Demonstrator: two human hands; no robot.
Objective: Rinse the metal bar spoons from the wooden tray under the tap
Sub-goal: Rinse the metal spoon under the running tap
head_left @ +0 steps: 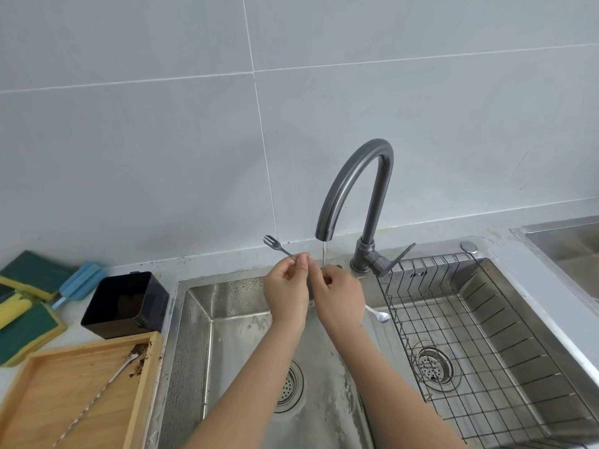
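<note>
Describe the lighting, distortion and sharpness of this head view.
Head view: soft, even daylight, no hard shadows; wide-angle bending curves the tile lines and sink edges; mild glare on the tap; the bar spoon held by the left hand and right hand is sharp; the thin water stream is faint.

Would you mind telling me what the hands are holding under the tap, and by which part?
Both hold one thin metal bar spoon, fork-tipped at one end: the left hand pinches its shaft near the fork, and the right hand has its grip mid-shaft.
</note>
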